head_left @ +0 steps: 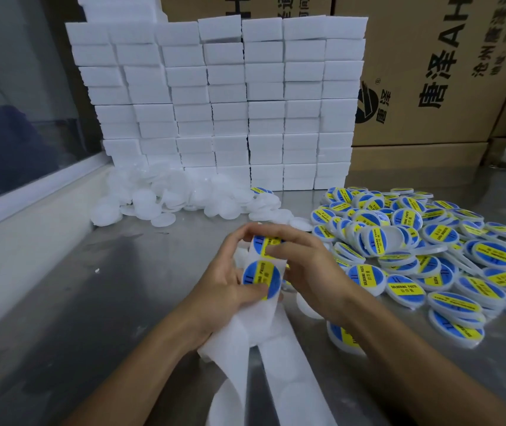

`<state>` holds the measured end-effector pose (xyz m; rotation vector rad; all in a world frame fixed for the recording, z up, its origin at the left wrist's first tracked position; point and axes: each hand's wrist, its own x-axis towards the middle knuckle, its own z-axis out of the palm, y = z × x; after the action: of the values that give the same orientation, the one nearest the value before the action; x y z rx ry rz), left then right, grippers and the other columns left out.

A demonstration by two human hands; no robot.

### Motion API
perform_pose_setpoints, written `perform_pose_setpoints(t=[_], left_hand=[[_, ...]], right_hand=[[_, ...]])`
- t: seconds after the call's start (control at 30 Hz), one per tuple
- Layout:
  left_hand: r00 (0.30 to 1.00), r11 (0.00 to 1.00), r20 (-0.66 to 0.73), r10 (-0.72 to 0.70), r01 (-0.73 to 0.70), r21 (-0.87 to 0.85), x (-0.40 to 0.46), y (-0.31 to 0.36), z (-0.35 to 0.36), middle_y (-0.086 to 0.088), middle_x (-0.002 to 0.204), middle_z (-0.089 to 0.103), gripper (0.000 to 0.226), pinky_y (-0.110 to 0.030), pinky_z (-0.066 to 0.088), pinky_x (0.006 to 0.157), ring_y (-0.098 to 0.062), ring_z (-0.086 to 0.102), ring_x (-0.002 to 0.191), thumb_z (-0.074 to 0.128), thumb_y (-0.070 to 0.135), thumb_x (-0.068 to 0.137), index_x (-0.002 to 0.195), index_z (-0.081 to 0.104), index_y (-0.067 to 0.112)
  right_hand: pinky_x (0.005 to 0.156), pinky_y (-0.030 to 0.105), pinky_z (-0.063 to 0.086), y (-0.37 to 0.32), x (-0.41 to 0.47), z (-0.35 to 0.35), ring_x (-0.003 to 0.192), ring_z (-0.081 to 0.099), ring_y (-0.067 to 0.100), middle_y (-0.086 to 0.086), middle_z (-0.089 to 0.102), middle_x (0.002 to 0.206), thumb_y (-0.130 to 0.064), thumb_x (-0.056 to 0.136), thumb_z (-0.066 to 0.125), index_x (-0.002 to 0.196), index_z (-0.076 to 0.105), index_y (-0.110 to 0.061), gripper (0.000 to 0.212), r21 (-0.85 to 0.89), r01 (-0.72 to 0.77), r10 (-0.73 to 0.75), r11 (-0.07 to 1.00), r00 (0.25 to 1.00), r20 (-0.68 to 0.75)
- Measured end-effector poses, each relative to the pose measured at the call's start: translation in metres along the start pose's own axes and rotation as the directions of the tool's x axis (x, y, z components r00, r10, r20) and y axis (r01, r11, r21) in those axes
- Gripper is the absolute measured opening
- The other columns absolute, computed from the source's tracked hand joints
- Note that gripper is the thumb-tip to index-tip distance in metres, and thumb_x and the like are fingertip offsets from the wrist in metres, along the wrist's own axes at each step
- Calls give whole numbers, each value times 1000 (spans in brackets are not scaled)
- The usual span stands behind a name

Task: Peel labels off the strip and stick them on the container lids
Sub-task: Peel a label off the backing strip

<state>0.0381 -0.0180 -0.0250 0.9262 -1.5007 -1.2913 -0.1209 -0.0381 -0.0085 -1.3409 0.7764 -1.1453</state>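
A white backing strip (271, 358) runs from the bottom of the view up into my hands, carrying round blue labels with a yellow band (261, 276). My left hand (224, 284) grips the strip, thumb on the lower label. My right hand (301, 265) pinches the upper label (265, 242) at the top of the strip. Plain white lids (184, 198) lie heaped at the back left. Labelled lids (430, 250) are piled on the right. One plain lid (308, 305) lies partly hidden under my right wrist.
The work surface is a steel table (107, 287). A wall of stacked white boxes (230, 103) stands behind the lids. Brown cartons (445, 72) rise at the back right. A white ledge (30, 195) runs along the left edge.
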Motion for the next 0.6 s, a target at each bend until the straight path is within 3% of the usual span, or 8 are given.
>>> perform_pose_setpoints(t=[0.03,0.1,0.17,0.27,0.4,0.47,0.6], left_hand=[[999,1000,34,-8,8,1,-1,0,2,-15,102,73,83,-42,58,82,-33,70,89,63,-14,83,134,39,46],[998,999,42,-53,53,-1,-2,1,2,-14,93,74,87,-37,59,74,-30,70,81,64,-15,82,133,34,48],[994,995,50,-95,94,27,-2,1,-1,-17,89,73,81,-33,56,69,-27,67,74,67,-10,77,129,38,44],[988,989,49,-144,141,54,0,1,-5,-21,95,73,62,-36,56,69,-34,71,80,65,-12,80,123,49,30],[975,985,-137,-173,168,-45,5,-4,-11,-11,88,76,43,-30,50,43,-35,74,76,64,-11,81,105,61,24],[957,983,-227,-183,176,-52,8,-8,-13,-10,85,76,37,-31,51,44,-33,74,74,66,-8,82,97,64,25],[915,983,-369,-162,182,20,12,-15,-17,-7,82,76,22,-38,59,63,-27,73,70,72,7,82,84,70,29]], right_hand=[[96,52,49,1,1,-1,111,63,31,7,70,115,-5,74,60,115,69,-12,43,51,-15,16,999,1000,-19],[100,55,45,1,4,-5,112,64,31,11,68,118,-8,68,60,118,68,-13,51,127,-11,24,992,995,-99],[96,48,51,0,8,-14,107,67,26,10,67,123,-2,76,58,120,66,-17,48,153,40,-6,987,977,-215],[72,22,54,-5,11,-33,97,68,9,-4,64,128,-3,81,55,124,63,-25,48,101,145,-101,984,932,-348],[87,33,52,-5,13,-51,113,61,14,-7,59,130,-3,88,53,124,62,-30,46,53,173,-131,984,882,-453],[90,37,54,-4,14,-54,107,66,20,0,60,124,-4,91,54,127,56,-31,44,40,119,-90,992,897,-433],[71,21,58,2,11,-48,86,74,20,2,76,97,-8,92,60,128,52,-25,40,-62,32,-51,998,940,-336]])
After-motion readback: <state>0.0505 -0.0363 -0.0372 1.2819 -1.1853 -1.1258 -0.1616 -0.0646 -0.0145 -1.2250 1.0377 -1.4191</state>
